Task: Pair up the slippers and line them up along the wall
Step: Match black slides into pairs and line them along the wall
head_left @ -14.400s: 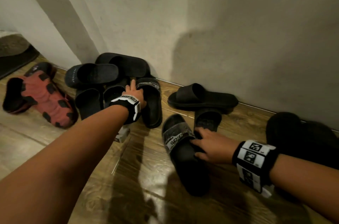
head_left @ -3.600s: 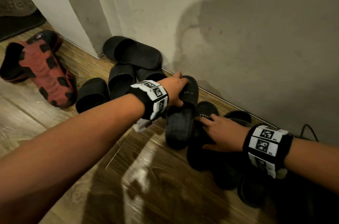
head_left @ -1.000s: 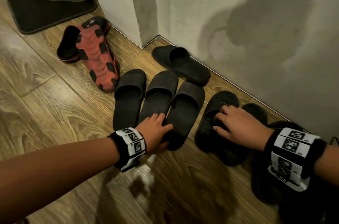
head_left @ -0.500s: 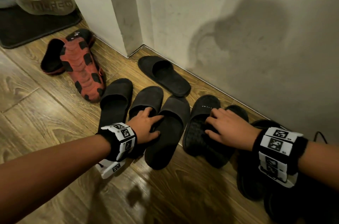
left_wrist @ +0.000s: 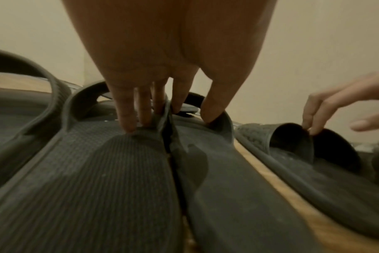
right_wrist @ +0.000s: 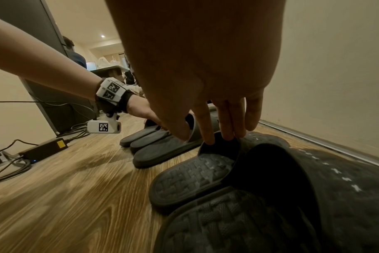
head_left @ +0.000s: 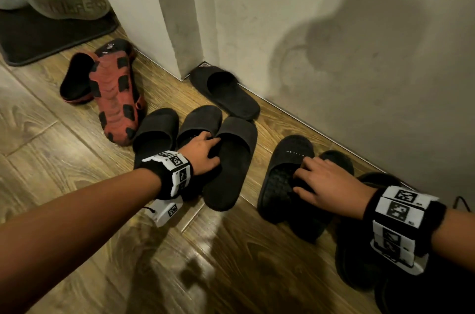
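Note:
Three plain black slippers lie side by side on the wooden floor. My left hand [head_left: 203,157] pinches the middle one [head_left: 199,118] and the right one [head_left: 231,167] together by their inner edges. In the left wrist view, my left hand [left_wrist: 169,119] has fingers in one slipper [left_wrist: 97,171] and the thumb under the strap of the other [left_wrist: 227,188]. My right hand [head_left: 323,182] rests its fingertips on the straps of a textured black pair [head_left: 290,157] nearer the wall. Its thumb hangs free. A fourth plain slipper [head_left: 226,91] lies along the wall.
An upturned red-soled shoe [head_left: 113,97] and its mate lie at the left. Grey sneakers [head_left: 66,2] sit on a dark mat [head_left: 38,36] behind a wall corner [head_left: 180,31]. More dark slippers [head_left: 359,262] lie under my right wrist. A power brick and cables [right_wrist: 43,149] lie behind.
My left hand has slid from the heels of the two plain slippers up to their straps and now pinches them together. My right hand stays on the textured pair.

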Demonstrator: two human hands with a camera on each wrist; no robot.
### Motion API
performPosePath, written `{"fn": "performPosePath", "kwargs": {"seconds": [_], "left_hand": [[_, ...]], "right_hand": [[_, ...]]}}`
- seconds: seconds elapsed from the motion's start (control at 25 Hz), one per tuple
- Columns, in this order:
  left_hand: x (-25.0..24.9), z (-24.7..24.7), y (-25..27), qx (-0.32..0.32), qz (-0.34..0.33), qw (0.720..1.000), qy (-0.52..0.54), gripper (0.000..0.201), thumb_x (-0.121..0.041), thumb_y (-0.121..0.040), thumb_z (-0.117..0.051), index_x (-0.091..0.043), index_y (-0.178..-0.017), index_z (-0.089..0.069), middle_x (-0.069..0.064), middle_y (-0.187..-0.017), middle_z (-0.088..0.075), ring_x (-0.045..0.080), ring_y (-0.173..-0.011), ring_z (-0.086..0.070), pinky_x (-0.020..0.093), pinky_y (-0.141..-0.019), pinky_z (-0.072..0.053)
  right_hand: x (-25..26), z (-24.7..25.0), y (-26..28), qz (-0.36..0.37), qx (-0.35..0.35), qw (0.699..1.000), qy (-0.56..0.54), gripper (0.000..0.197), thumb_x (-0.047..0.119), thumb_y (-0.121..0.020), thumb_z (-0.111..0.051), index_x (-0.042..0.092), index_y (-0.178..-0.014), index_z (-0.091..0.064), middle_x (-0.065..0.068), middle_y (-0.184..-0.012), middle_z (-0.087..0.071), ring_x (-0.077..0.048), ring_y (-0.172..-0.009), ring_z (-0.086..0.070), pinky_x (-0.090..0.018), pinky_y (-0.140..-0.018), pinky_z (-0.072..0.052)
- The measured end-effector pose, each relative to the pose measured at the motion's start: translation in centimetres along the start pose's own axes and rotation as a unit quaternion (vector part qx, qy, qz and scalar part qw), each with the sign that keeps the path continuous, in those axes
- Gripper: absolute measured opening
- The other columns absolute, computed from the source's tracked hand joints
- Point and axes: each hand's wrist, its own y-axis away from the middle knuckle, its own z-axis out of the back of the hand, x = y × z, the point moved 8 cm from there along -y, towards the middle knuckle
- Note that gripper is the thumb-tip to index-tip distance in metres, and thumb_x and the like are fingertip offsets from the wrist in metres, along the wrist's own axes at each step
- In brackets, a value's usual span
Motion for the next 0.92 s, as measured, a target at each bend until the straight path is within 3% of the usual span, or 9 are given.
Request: {"fn": "performPosePath", "kwargs": {"seconds": [0.12, 0.28, 0.48, 0.64, 0.92], "left_hand": [[-0.8, -1.0, 0.6, 0.015, -0.027, 1.000, 0.002, 0.068, -0.036, -0.087, -0.060, -0.020, -0.148, -0.035, 0.005, -0.152, -0.029, 0.026, -0.141, -0.033, 0.032, -0.116, -0.026], [-2.8, -2.3, 0.4, 0.042, -0.040, 0.998, 0.015, 0.071, -0.037, -0.088, -0.060, -0.018, -0.150, -0.031, 0.006, -0.156, -0.023, 0.026, -0.144, -0.025, 0.035, -0.119, -0.024], [-3.2, -1.4, -0.6, 0.040, -0.038, 0.998, 0.021, 0.066, -0.032, -0.089, -0.059, -0.015, -0.148, -0.035, 0.007, -0.153, -0.026, 0.026, -0.141, -0.033, 0.035, -0.118, -0.027], [-2.9, -1.9, -0.3, 0.044, -0.042, 0.998, 0.011, 0.065, -0.032, -0.088, -0.059, -0.018, -0.147, -0.037, 0.007, -0.152, -0.029, 0.027, -0.139, -0.035, 0.037, -0.117, -0.030], [-2.3, -1.5, 0.8, 0.058, -0.074, 0.996, 0.001, 0.055, -0.029, -0.089, -0.057, -0.020, -0.142, -0.045, 0.005, -0.142, -0.040, 0.024, -0.133, -0.041, 0.034, -0.115, -0.030]], "right_hand": [[-0.1, -0.1, -0.1, 0.003, 0.000, 1.000, -0.002, 0.044, 0.056, -0.092, -0.039, 0.026, -0.121, -0.054, -0.001, -0.115, -0.050, -0.019, -0.107, -0.049, -0.034, -0.090, -0.041], [-0.4, -0.1, -0.2, -0.001, -0.001, 1.000, -0.005, 0.043, 0.055, -0.093, -0.040, 0.025, -0.120, -0.054, -0.002, -0.114, -0.049, -0.020, -0.106, -0.049, -0.035, -0.089, -0.042], [-0.4, -0.5, -0.2, 0.016, 0.002, 1.000, -0.017, 0.045, 0.054, -0.093, -0.041, 0.025, -0.124, -0.054, -0.001, -0.114, -0.049, -0.018, -0.105, -0.046, -0.033, -0.093, -0.044], [-0.8, -0.8, -0.3, 0.014, 0.000, 1.000, -0.006, 0.045, 0.056, -0.092, -0.040, 0.028, -0.123, -0.055, 0.003, -0.114, -0.050, -0.016, -0.104, -0.046, -0.031, -0.088, -0.043], [-4.0, -0.9, -1.3, -0.032, 0.007, 0.999, -0.027, 0.044, 0.056, -0.090, -0.045, 0.028, -0.122, -0.056, -0.001, -0.115, -0.049, -0.021, -0.106, -0.049, -0.038, -0.093, -0.042]]}}
